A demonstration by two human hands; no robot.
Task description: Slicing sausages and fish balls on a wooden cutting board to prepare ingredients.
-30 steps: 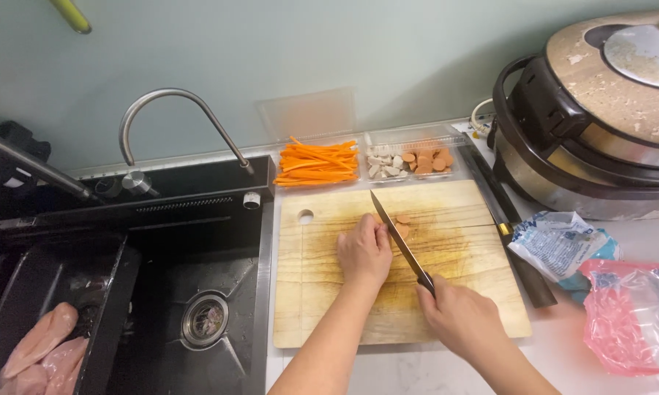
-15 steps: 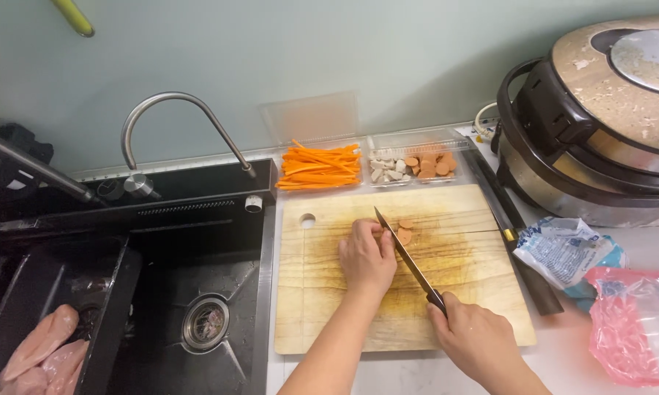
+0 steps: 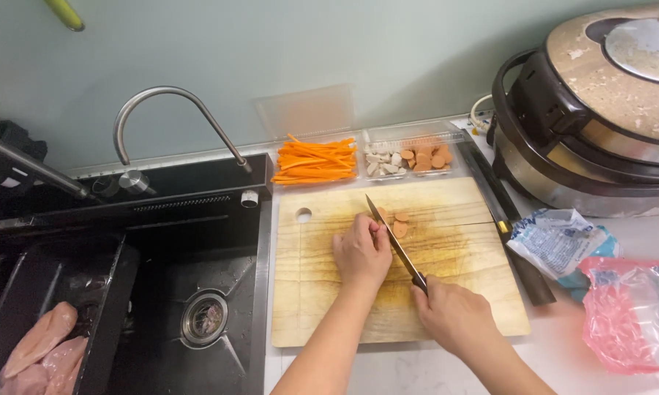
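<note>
- Since the earlier frame, several cut rounds now lie loose beside the blade, and my view sits slightly closer over the board; both hands remain at the same station.
- I record my left hand [image 3: 360, 252] curled on the wooden cutting board [image 3: 322, 292], fingers [image 3: 377, 232] bent down over a pinkish sausage piece [image 3: 380, 215], of which only a sliver shows past the knuckles. The grip is closed on it, pinning it to the board.
- I record my right hand [image 3: 452, 314] wrapped fully round the dark handle of the knife [image 3: 394, 241]; nothing else is held.
- Blade line: it runs diagonally from the handle at lower right up to the tip at upper left, edge down, touching or just beside the left fingertips.
- Key relation: the held piece lies directly under the left fingers, on the left of the blade; the sausage slices [image 3: 399, 225] lie on its right. The piece's long axis appears to run roughly across the blade, though the hand hides most of it. The left hand is the nearer one.
- Behind the board: carrot sticks [image 3: 315, 161] in a clear tray and a second clear tray [image 3: 410, 157] with pale and pink slices.
- Also noted: black sink [image 3: 161, 278] to the left, raw chicken [image 3: 40, 347] at its far corner, a cooker [image 3: 600, 110] and plastic bags [image 3: 622, 307] on the worktop to the right.
</note>
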